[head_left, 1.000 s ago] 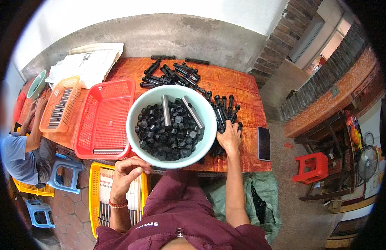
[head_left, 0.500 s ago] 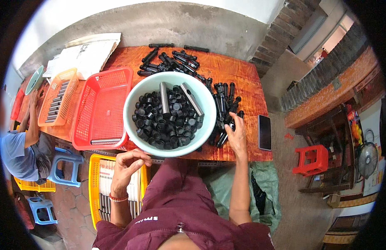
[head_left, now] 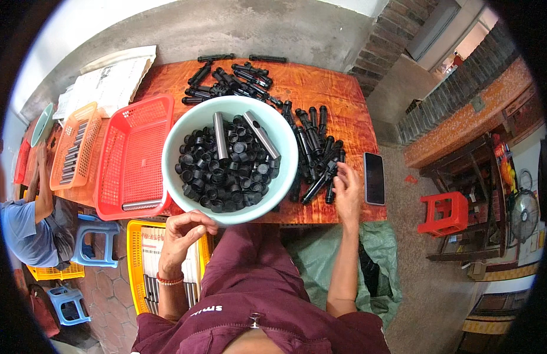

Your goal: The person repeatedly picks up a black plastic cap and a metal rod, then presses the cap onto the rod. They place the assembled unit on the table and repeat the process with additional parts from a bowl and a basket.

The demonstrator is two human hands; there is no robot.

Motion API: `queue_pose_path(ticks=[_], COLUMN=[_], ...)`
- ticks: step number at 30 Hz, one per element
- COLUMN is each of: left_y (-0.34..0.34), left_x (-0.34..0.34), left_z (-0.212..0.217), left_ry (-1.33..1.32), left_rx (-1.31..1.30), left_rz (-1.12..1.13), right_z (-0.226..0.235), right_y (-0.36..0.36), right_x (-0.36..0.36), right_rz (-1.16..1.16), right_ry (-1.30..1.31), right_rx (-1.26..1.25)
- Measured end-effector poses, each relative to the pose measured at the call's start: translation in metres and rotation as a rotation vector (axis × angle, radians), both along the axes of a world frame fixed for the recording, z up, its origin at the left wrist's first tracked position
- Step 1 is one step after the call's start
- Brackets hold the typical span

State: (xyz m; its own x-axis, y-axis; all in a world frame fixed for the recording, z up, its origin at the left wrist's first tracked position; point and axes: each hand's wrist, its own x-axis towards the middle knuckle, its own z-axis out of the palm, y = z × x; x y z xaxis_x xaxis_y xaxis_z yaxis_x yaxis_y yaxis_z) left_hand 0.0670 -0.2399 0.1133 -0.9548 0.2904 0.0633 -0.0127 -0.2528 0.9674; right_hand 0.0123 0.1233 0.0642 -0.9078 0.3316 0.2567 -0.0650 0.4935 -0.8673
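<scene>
My left hand (head_left: pixel 185 236) is at the near-left rim of a pale green bowl (head_left: pixel 172 177), fingers bent and thumb apart, nothing visible in it. Inside the bowl lie many small black caps (head_left: pixel 226 171), with a steel tube (head_left: pixel 220 135) and a second, slotted steel tube (head_left: pixel 261 135) on top. To the bowl's right, my right hand (head_left: pixel 348 194) hovers with fingers apart, beside a heap of black stepped rods (head_left: pixel 321 174). No thing shows between its fingers.
A red basket (head_left: pixel 105 194) holding a steel tube stands left of the bowl; beyond it, an orange basket (head_left: pixel 64 168) of tubes. A phone (head_left: pixel 374 179) lies on the table's right side. Below the table edge sits a yellow crate (head_left: pixel 135 265). A co-worker (head_left: pixel 28 227) sits far left.
My right hand has shifted slightly right and down, its fingers less stretched. My left hand stays by the bowl's rim. The view has shifted a little, moving the table contents leftward.
</scene>
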Motion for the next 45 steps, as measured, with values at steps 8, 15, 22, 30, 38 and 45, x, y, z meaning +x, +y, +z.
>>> queue_pose_path(ticks=[8,15,22,30,38,45], left_y=[0.006,-0.006,0.002,0.041,0.002,0.004], left_x=[0.001,-0.024,-0.136,-0.208,-0.189,-0.136], left_z=[0.006,0.02,0.02,-0.01,0.0,0.012], left_ry=[-0.048,-0.083,0.044,0.089,-0.309,-0.478], left_rx=[-0.05,-0.166,-0.675,-1.369,-0.418,0.598], left_rz=[0.047,0.002,0.124,0.129,-0.058,-0.474], right_z=[-0.02,-0.025,-0.037,-0.046,-0.055,-0.063], right_y=[0.046,0.028,0.02,0.028,0.046,0.028], right_x=[0.014,0.038,0.04,0.06,0.084,0.075], right_rz=[-0.285,-0.308,-0.284,-0.334,-0.37,-0.322], right_ry=[-0.005,-0.055,-0.027,-0.022,-0.05,-0.038], right_rx=[0.036,-0.124,-0.131,-0.134,-0.091,-0.194])
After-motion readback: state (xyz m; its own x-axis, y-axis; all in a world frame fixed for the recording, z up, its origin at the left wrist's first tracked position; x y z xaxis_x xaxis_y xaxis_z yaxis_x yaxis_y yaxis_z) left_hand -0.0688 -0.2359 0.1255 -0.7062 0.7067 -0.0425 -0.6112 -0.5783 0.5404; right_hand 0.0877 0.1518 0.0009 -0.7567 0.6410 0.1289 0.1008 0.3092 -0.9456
